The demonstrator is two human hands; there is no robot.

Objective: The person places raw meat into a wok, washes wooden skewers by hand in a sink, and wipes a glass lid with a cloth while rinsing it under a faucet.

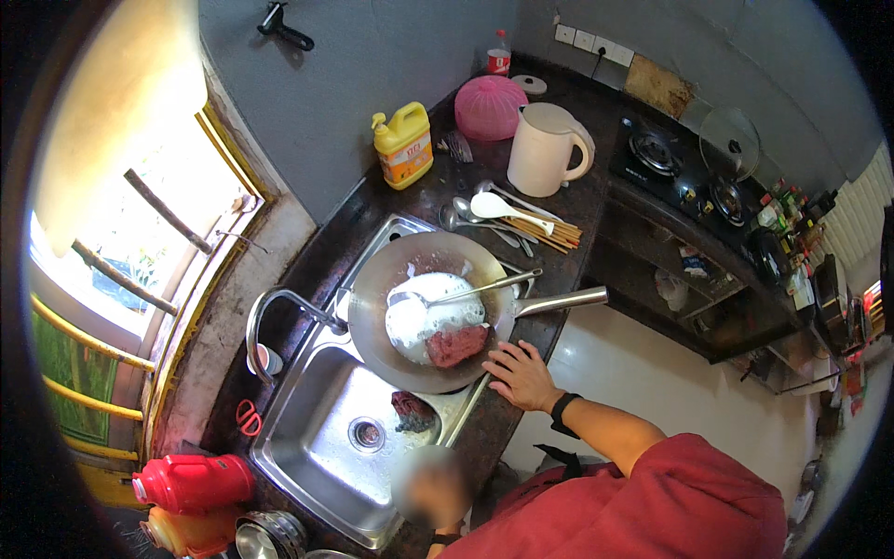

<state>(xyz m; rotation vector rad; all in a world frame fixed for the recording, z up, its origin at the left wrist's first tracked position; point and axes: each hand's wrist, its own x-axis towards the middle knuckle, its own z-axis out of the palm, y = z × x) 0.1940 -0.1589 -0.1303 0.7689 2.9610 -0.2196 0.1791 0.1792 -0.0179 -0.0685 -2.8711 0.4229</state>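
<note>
A large steel wok (363, 328) sits over the right side of the sink, holding foamy white water (454, 290). A metal ladle (482, 285) lies in it, its handle over the rim. A dark red cloth (457, 346) is partly in the foam. Beside the wok's near rim, my right hand (520, 376) is spread with its fingers apart, holding nothing. Whether it touches the rim is unclear. My left hand (434, 489) is at the near edge of the sink basin (328, 426), blurred, so its grip is hidden. Another dark red cloth (412, 411) lies in the basin.
A curved faucet (258, 328) rises at the sink's back. Behind the wok are spoons and chopsticks (541, 230), a cream electric kettle (548, 150) and a yellow soap jug (405, 150). Red scissors (248, 418), a red thermos (195, 483) and metal bowls (269, 534) stand left. A gas stove (670, 168) is right.
</note>
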